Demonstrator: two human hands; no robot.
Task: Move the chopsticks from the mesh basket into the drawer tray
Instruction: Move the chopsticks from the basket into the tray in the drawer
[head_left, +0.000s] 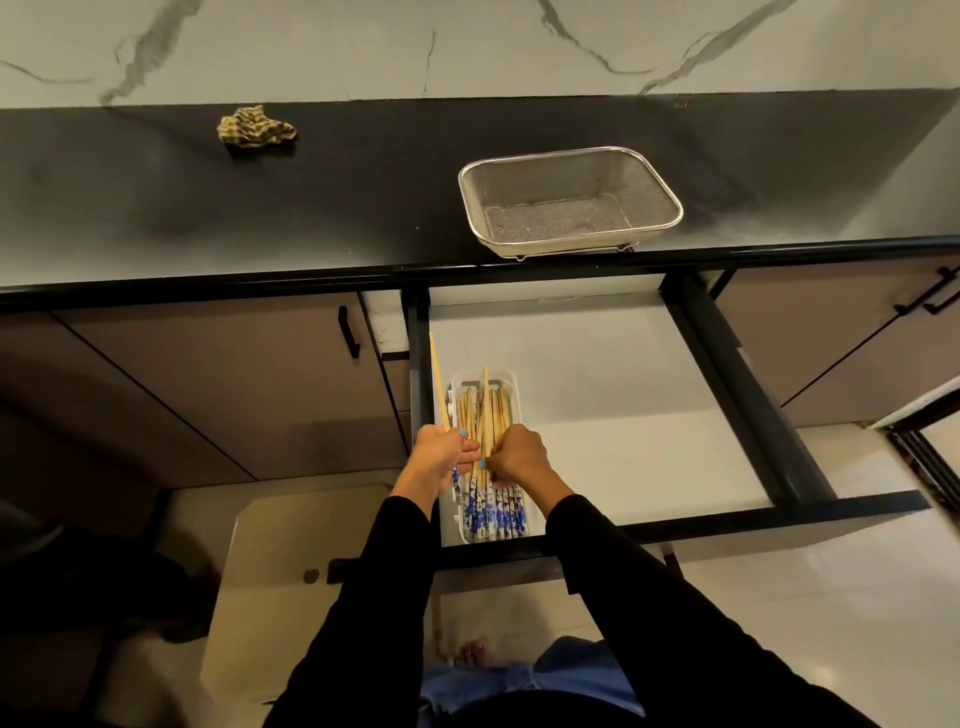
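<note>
A white drawer tray (511, 382) lies at the front left of the open drawer (623, 415), filled with several wooden chopsticks (498, 512) that have blue-and-white patterned ends. My left hand (441, 457) grips one chopstick (438, 376), whose tip points up past the drawer's left wall. My right hand (519, 457) pinches another chopstick (486, 400), which rises over the tray. Both hands hover just above the tray's middle. The mesh basket (571, 200) stands on the black counter with nothing in it.
A crumpled checked cloth (255, 127) lies at the counter's back left. The drawer's dark front rail (727, 522) runs before my arms. Cabinet handles (349, 331) sit left and right of the drawer. A pale stool top (291, 571) is below left.
</note>
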